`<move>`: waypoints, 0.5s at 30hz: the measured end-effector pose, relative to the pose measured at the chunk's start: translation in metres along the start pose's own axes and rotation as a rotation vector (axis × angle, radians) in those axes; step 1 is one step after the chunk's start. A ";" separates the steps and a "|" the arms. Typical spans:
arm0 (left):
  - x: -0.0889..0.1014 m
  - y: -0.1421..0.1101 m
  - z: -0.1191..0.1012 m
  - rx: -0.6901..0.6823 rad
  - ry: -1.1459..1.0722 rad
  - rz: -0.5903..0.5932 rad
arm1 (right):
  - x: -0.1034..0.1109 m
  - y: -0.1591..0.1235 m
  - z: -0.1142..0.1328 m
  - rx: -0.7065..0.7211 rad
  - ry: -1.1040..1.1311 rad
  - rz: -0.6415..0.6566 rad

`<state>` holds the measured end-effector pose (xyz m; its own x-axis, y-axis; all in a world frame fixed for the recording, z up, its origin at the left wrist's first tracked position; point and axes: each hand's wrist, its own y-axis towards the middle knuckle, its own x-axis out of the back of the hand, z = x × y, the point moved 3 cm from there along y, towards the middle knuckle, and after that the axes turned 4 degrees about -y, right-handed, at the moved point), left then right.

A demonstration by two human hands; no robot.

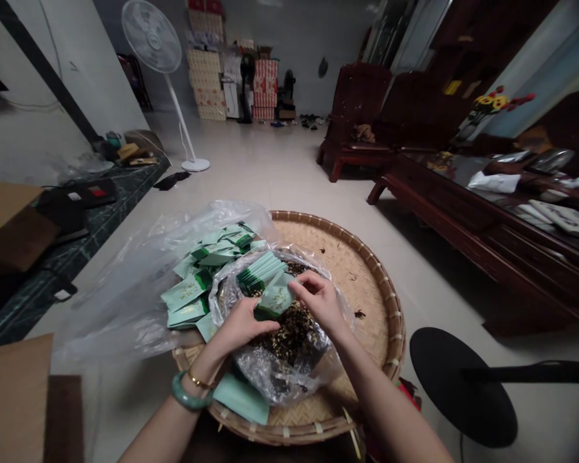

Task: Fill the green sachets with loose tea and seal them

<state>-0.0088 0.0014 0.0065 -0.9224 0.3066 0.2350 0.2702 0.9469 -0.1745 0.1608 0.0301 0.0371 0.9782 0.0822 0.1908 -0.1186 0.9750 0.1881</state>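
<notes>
A round woven bamboo tray [367, 270] holds a clear plastic bag of dark loose tea leaves [289, 337]. My left hand [241, 325] and my right hand [318, 299] both pinch a small green packet [275, 301] just above the leaves. A neat stack of the same green packets [260, 270] lies inside the bag behind the held one. Many more green packets [197, 283] lie spread on a large clear plastic sheet [130, 289] at the tray's left. One green packet [244, 399] sticks out under the bag near the front rim.
A dark wooden coffee table [502, 218] with papers stands right, wooden chairs [361, 109] behind it. A black round fan base [458, 386] lies at lower right. A white standing fan [154, 38], a dark bench [77, 212] with clutter and cardboard boxes [9, 218] are left.
</notes>
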 end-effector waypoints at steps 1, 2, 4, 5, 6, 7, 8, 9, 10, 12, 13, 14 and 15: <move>0.002 -0.001 -0.001 -0.066 0.035 -0.018 | 0.001 -0.003 0.007 0.098 -0.050 -0.018; 0.003 -0.002 -0.003 -0.124 0.050 -0.036 | 0.002 -0.008 0.014 0.204 -0.102 -0.017; 0.004 -0.006 -0.006 -0.198 0.033 -0.066 | 0.001 -0.019 0.027 0.407 -0.195 0.045; 0.004 -0.008 -0.007 -0.222 0.013 -0.081 | 0.000 -0.025 0.031 0.494 -0.235 0.097; 0.004 -0.011 -0.009 -0.245 -0.005 -0.094 | -0.002 -0.032 0.035 0.567 -0.270 0.145; 0.004 -0.013 -0.011 -0.271 -0.020 -0.101 | -0.003 -0.038 0.037 0.624 -0.300 0.181; 0.004 -0.015 -0.013 -0.298 -0.032 -0.097 | -0.004 -0.043 0.039 0.667 -0.323 0.206; 0.003 -0.016 -0.014 -0.326 -0.040 -0.087 | -0.005 -0.047 0.040 0.694 -0.341 0.217; 0.003 -0.017 -0.015 -0.349 -0.045 -0.073 | -0.005 -0.051 0.041 0.708 -0.352 0.218; 0.002 -0.019 -0.017 -0.368 -0.046 -0.047 | -0.003 -0.055 0.043 0.708 -0.352 0.203; 0.002 -0.019 -0.017 -0.367 -0.038 -0.039 | -0.002 -0.056 0.043 0.693 -0.344 0.189; 0.001 -0.020 -0.017 -0.362 -0.029 -0.036 | -0.001 -0.056 0.042 0.671 -0.330 0.171; 0.001 -0.020 -0.016 -0.354 -0.024 -0.035 | 0.000 -0.056 0.041 0.641 -0.315 0.150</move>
<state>-0.0105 -0.0154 0.0259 -0.9379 0.2749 0.2115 0.3133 0.9332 0.1761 0.1602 -0.0327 0.0665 0.8596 0.0476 0.5087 -0.4182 0.6378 0.6468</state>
